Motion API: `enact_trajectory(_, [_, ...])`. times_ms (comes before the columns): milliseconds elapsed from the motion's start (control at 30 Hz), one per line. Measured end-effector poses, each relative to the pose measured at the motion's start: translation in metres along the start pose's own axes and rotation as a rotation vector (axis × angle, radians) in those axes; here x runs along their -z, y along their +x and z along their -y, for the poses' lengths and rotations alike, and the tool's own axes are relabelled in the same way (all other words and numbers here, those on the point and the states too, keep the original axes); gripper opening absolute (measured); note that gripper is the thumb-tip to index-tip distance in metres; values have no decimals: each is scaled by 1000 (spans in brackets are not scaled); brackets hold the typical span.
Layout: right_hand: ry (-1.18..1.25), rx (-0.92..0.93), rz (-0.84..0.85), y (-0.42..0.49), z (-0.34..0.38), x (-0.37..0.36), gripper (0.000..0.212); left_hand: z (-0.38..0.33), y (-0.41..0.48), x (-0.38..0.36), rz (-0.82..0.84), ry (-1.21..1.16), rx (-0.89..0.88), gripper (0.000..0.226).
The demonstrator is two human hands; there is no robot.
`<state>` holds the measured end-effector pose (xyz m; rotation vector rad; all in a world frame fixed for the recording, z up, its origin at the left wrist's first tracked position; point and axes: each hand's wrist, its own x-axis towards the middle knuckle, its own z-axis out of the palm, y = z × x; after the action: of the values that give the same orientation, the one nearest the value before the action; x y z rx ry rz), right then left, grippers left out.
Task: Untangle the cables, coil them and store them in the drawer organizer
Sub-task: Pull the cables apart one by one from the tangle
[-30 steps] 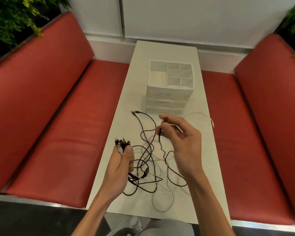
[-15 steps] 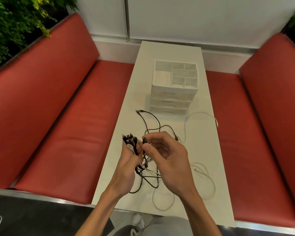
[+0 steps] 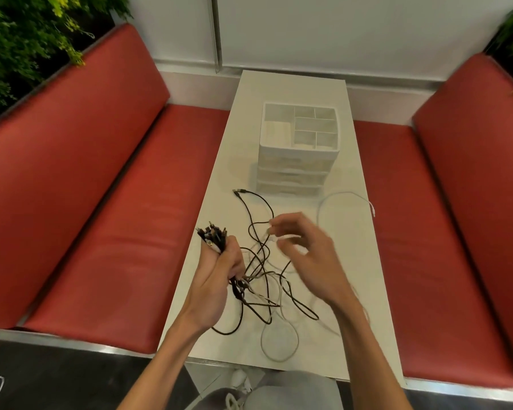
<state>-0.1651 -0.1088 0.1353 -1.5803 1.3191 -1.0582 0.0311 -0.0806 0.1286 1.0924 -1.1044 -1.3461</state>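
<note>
My left hand (image 3: 216,279) grips a bundle of cable ends (image 3: 212,235), their plugs sticking up above my fist. From it a tangle of black and white cables (image 3: 264,282) hangs onto the white table (image 3: 293,87). My right hand (image 3: 311,261) is blurred above the tangle, its fingers spread near a white cable end (image 3: 268,231); I see nothing held in it. One black cable (image 3: 249,199) runs toward the white drawer organizer (image 3: 299,149), whose drawers are closed and whose top compartments look bare.
A white cable (image 3: 347,195) arcs over the table right of the organizer. A white loop (image 3: 279,341) lies near the table's front edge. Red bench seats (image 3: 125,232) flank the narrow table on both sides, with plants behind their backs.
My right hand left the bundle in my left hand and moved up and right over the tangle. The left hand keeps its grip on the plugs.
</note>
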Motion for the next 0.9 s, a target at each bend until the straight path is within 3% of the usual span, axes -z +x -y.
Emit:
enact_trajectory(100, [-260, 55, 415, -6, -35, -23, 38, -6, 1, -4, -23, -35, -29, 30])
enact_trajectory(167, [-317, 45, 517, -13, -55, -41, 26, -12, 1, -5, -23, -79, -47, 31])
enact_trajectory(367, [-345, -46, 482, -6, -97, -50, 21, -27, -10, -2, -46, -122, -100, 35])
enact_trajectory(567, [59, -108, 408, -6, -98, -31, 47, -34, -8, 3, -62, -69, -120, 36])
enact_trajectory(733, [-150, -145, 460, 3, -88, -9, 51, -34, -3, 20, -117, -80, -120, 27])
enact_trajectory(900, [-366, -50, 597, -1, -80, -29, 79, -43, 3, 16, -111, -181, -149, 26])
